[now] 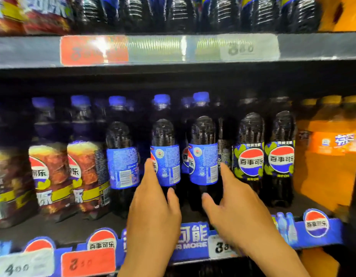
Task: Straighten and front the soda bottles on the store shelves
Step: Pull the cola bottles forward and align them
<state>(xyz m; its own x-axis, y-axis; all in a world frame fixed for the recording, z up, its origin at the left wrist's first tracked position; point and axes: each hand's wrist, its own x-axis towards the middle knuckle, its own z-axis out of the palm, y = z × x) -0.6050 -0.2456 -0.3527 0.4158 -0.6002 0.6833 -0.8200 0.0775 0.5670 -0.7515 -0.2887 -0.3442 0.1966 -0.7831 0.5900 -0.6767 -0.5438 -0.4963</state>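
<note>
Left hand [153,208] is wrapping its grip around the middle blue-label bottle [166,156]. The forefinger is running up the label's left edge and the thumb is pressing the dark lower part, so the grip is half-open but holding that bottle. Right hand [235,208] is doing the mirror thing on the right blue-label bottle [203,154], thumb sitting low at the front, forefinger reaching round its right side. Both bottles are standing upright near the front of the middle shelf [53,230], logos facing off to the left. A third blue-label bottle [121,166] is standing just left, showing its barcode. Two lime-label bottles [251,162] are facing front on the right, with orange soda bottles [328,166] beyond them. Brown-label bottles [51,170] are sitting on the left.
</note>
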